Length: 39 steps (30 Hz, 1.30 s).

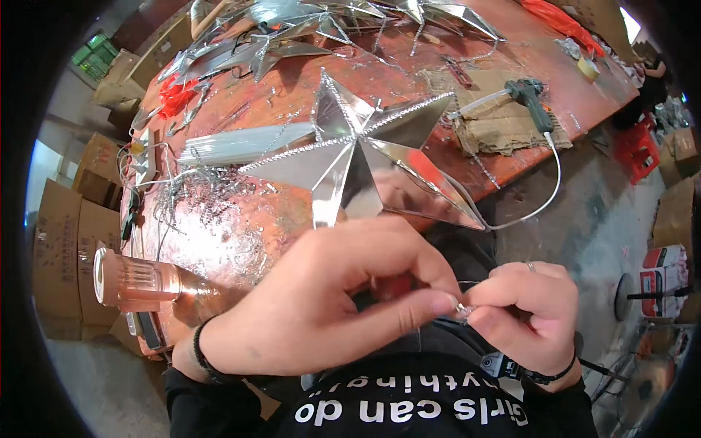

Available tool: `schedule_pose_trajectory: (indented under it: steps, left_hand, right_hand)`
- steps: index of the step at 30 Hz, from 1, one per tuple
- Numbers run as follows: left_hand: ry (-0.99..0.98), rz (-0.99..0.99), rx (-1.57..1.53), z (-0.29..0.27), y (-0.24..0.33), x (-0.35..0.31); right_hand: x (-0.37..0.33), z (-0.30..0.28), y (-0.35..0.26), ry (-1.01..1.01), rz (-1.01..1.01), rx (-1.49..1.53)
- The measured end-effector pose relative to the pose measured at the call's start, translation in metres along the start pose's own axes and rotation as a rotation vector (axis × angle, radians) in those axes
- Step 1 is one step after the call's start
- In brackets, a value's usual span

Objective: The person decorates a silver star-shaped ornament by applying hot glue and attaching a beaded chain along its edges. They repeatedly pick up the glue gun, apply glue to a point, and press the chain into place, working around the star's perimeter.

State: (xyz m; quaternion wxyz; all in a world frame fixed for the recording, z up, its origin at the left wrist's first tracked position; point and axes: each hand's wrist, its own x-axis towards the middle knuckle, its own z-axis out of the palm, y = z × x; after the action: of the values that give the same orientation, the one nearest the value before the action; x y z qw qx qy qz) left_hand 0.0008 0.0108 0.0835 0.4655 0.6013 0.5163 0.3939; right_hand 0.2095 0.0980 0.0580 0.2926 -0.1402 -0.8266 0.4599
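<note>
In front of my body, my left hand [343, 292] and my right hand [526, 310] meet, thumbs and forefingers pinched together. Between their fingertips is a small silvery beaded strand [463, 312], mostly hidden by the fingers, with a fine thread-like line beside it. Just beyond my left hand, a mirror-silver five-pointed star [350, 139] rests at the table's near edge. Beaded trim runs along some of its ridges, while others look bare. My left hand overlaps its lower part from this angle; whether they touch I cannot tell.
A glue gun [529, 106] lies on torn cardboard [504, 135], its white cord looping off the table's right edge. Clear glue sticks [241, 142] lie left of the star. A pink cup [139, 281] stands near left. More silver stars [314, 36] crowd the far side.
</note>
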Motion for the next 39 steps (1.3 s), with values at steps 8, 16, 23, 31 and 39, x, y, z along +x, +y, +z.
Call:
schedule_pose_trajectory:
  steps: [8, 16, 23, 31, 39]
  left_hand:
    - [0.250, 0.199, 0.369, -0.010, -0.012, 0.005]
    - [0.244, -0.040, 0.521, -0.057, -0.009, 0.033]
    - [0.288, 0.125, 0.773, -0.064, -0.013, 0.053]
    - [0.257, 0.176, 0.933, -0.067, -0.014, 0.059]
    - [0.253, 0.142, 0.917, -0.069, -0.018, 0.063]
  right_hand:
    - [-0.011, -0.002, 0.010, 0.032, 0.089, 0.012]
    - [-0.032, -0.008, 0.017, 0.342, 0.452, 0.189]
    - [-0.028, -0.003, 0.024, 0.359, 0.366, 0.150]
    - [-0.018, 0.000, 0.020, 0.300, 0.241, 0.032]
    - [-0.016, 0.004, 0.019, 0.321, 0.227, 0.022]
